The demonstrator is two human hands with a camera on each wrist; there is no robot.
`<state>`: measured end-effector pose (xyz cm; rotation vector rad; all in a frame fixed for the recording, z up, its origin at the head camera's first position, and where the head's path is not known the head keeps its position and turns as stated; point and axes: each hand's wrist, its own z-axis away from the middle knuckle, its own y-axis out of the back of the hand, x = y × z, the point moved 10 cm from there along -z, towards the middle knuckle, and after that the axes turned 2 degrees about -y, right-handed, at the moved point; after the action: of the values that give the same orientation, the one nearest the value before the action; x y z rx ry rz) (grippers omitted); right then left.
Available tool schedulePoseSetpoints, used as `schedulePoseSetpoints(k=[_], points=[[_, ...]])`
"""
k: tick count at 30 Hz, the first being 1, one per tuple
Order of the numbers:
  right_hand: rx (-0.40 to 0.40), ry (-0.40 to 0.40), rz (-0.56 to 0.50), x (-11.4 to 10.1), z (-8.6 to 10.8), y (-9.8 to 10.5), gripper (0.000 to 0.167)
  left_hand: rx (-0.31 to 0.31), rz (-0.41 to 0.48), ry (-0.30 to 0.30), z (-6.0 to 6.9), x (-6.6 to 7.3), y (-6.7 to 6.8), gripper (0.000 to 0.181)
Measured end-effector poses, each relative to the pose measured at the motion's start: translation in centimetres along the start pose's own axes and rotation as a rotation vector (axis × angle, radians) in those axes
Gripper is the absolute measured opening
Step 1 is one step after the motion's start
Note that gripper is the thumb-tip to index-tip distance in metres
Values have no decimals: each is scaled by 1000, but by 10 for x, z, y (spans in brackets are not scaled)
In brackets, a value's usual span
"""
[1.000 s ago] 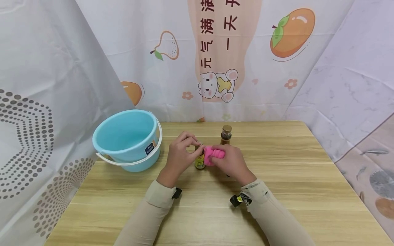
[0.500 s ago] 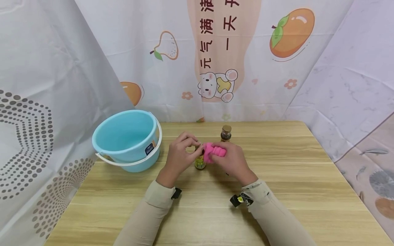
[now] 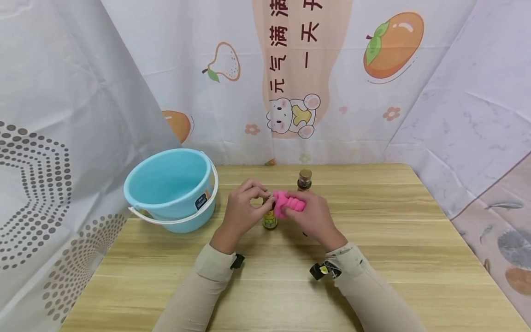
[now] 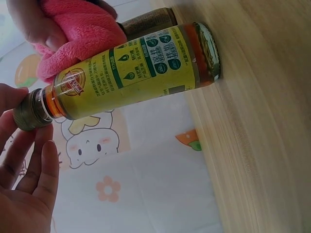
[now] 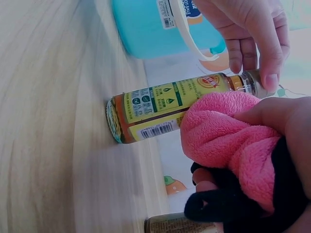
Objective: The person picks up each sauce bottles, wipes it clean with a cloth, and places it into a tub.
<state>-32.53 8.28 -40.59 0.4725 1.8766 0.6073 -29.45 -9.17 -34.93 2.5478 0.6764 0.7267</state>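
Observation:
A glass bottle (image 4: 131,73) with a yellow-green label and dark cap stands upright on the wooden table. My left hand (image 3: 244,207) pinches its cap (image 4: 30,110) between thumb and fingers. Bunched in my right hand (image 3: 317,219) is a fluffy pink cloth (image 5: 223,131) with a black edge and loop. The cloth lies against the upper side of the bottle, just below the neck. Behind the right hand stands a second bottle (image 3: 304,180) with a gold-brown cap; its lower part is mostly hidden by that hand.
A light blue bucket (image 3: 170,212) with a white handle stands on the table's left side. The wooden table (image 3: 394,221) extends to the right and front. Printed curtains (image 3: 232,110) hang behind the table and at both sides.
My right hand and the pink cloth have shifted slightly upward along the bottle. The left hand keeps its hold on the cap, and the bottle stays in place.

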Motion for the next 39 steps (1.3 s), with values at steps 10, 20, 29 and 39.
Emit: schedulePoseSetpoints(k=[10, 20, 29, 39], points=[[-60, -45, 36, 8, 0, -9, 39, -15, -4, 11, 0, -1, -1, 8], [-98, -68, 95, 15, -2, -14, 38, -21, 4, 5, -3, -1, -1, 9], [-152, -136, 98, 29, 3, -29, 39, -30, -14, 27, 1, -1, -2, 9], [-159, -138, 112, 35, 3, -33, 36, 4, -34, 13, 0, -1, -1, 15]])
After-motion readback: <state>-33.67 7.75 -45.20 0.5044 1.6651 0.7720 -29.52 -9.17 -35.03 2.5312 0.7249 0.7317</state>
